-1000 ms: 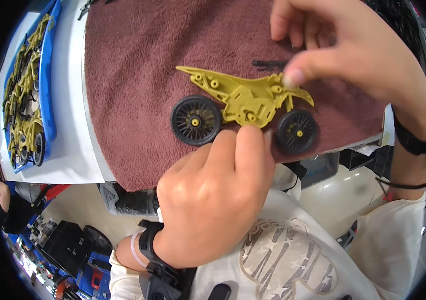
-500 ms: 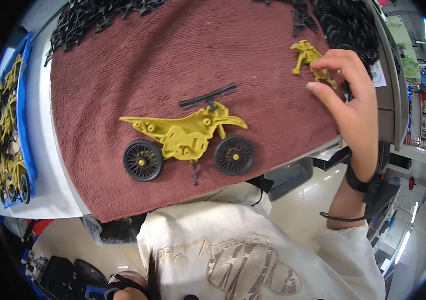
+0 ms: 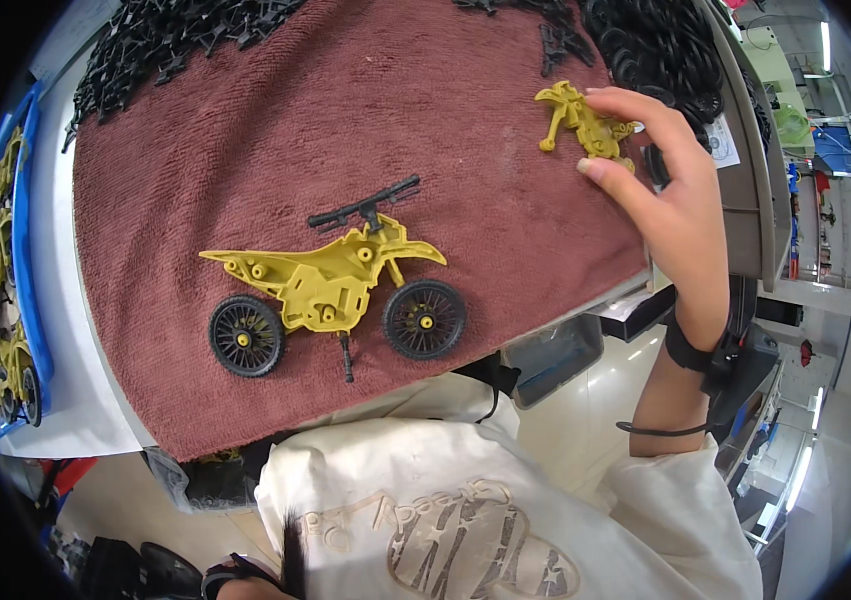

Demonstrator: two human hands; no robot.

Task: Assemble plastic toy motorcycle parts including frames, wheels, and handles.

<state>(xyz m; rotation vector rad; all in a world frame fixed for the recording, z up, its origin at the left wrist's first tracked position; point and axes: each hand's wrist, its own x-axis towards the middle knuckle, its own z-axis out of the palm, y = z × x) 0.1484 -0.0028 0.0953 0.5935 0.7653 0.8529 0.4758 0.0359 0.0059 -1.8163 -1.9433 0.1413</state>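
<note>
My right hand (image 3: pixel 671 170) reaches over the far right of a reddish-brown towel (image 3: pixel 466 130). Thumb and forefinger are spread apart on either side of a small yellow toy motorcycle body half (image 3: pixel 591 130), close to its edges; whether they touch it I cannot tell. On the towel nearer me lies a yellow toy motorcycle (image 3: pixel 316 300), its inner side showing open holes and posts. Black spoked wheels (image 3: pixel 425 320), a black handlebar (image 3: pixel 366 203) and a black kickstand (image 3: pixel 348 358) are in place on it. A strapped bit of my left arm shows at the lower edge; its hand is hidden.
Heaps of small black parts (image 3: pixel 171 45) lie along the towel's far left edge. Black tyres (image 3: pixel 651 55) are piled at the far right. A blue tray (image 3: pixel 34 300) of yellow toy motorcycles stands at the left. A grey bin (image 3: pixel 556 360) sits below the table edge.
My right thumb and forefinger have spread wider around the yellow body half, uncovering more of it. The whole view has shifted, so the things appear further left.
</note>
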